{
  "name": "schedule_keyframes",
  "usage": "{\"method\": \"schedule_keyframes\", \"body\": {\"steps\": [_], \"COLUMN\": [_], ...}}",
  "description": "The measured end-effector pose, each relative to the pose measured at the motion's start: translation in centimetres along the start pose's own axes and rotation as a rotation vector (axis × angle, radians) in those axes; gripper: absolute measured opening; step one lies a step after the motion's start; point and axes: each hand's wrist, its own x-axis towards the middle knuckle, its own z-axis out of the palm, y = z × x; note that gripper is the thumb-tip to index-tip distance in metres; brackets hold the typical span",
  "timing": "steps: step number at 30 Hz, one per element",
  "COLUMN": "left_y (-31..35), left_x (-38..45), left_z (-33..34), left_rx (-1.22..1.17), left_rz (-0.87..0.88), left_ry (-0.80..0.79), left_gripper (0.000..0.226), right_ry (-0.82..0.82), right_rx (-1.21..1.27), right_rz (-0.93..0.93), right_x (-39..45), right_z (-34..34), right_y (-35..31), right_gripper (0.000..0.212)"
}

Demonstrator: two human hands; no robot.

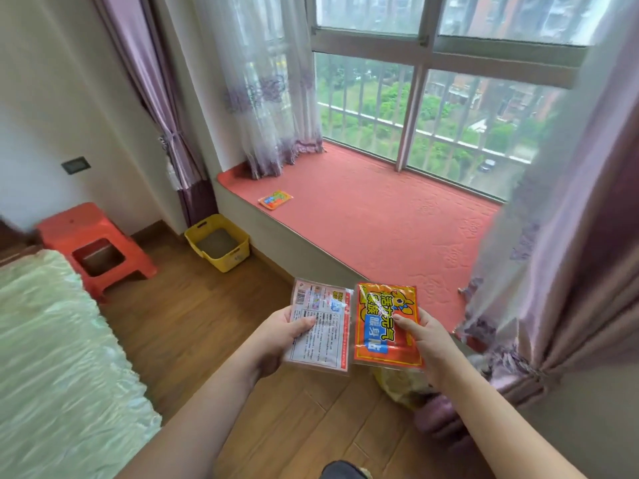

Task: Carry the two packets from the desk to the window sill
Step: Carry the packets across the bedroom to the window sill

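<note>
My left hand (pixel 276 340) grips a packet (pixel 320 326) with its white printed back facing up. My right hand (pixel 432 350) grips a second packet (pixel 383 326), orange-red with yellow and blue lettering, front side up. Both packets are held side by side above the wooden floor, just short of the window sill's front edge. The window sill (pixel 397 229) is a wide ledge covered with a red-orange mat below the window. A third small orange packet (pixel 275 199) lies flat on the sill near its left end.
A yellow plastic basket (pixel 218 242) stands on the floor against the sill's left corner. An orange stool (pixel 95 247) stands left of it. A bed with a pale green cover (pixel 52 357) fills the left. Purple curtains (pixel 560 257) hang at the sill's right end.
</note>
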Motion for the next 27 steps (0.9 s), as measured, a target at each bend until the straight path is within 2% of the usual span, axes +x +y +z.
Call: {"method": "schedule_keyframes", "body": {"steps": [6, 14, 21, 27], "left_y": [3.6, 5.5, 6.8, 9.7], "left_x": [4.5, 7.3, 10.6, 13.6], "left_z": [-2.3, -8.1, -16.1, -24.3], "left_rx": [-0.128, -0.215, -0.253, -0.272], "left_rz": [0.053, 0.035, 0.044, 0.057], "left_ry": [0.175, 0.366, 0.455, 0.459], "left_gripper": [0.016, 0.018, 0.022, 0.02], "right_ry": [-0.126, -0.251, -0.294, -0.307], "right_rx": [-0.023, -0.089, -0.149, -0.203], "right_rz": [0.024, 0.116, 0.127, 0.128], "right_x": [8.8, 17.4, 24.0, 29.5], "right_z": [2.0, 8.2, 15.8, 23.7], "right_y": [-3.6, -5.6, -6.5, -7.8], "right_gripper": [0.015, 0.017, 0.013, 0.016]}}
